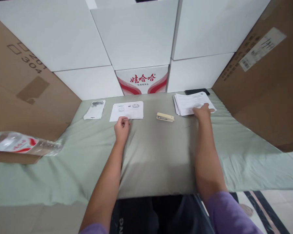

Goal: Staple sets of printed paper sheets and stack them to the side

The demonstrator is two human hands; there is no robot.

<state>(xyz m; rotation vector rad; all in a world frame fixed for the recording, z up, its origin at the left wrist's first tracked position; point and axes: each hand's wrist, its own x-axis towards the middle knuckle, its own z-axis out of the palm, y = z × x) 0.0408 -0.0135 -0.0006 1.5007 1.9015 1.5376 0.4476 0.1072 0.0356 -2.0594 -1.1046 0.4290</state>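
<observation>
Nearest the camera, two bare forearms in purple sleeves reach out over a pale green cloth (156, 156) covering the table. At the left edge a clear water bottle (24, 144) lies on its side, well apart from both arms.

The left hand (121, 127) rests on the cloth with its fingers curled in; thumb and forefinger seem to pinch the near edge of a single printed sheet (127, 110), though the view is too small to be sure. That sheet lies just beyond the hand, its long side running left to right.

The right hand (202, 112) lies flat, fingers spread, pressing on the near corner of a stack of papers (191, 103), which fans away from it toward the back.

Between the hands, nearer the right one, a beige stapler (165, 117) lies with its long axis across the table, touched by neither. Farther left sits a small white packet (95, 110); behind the stack, a dark phone (196, 91). White boxes (136, 35) and brown cartons wall the back.
</observation>
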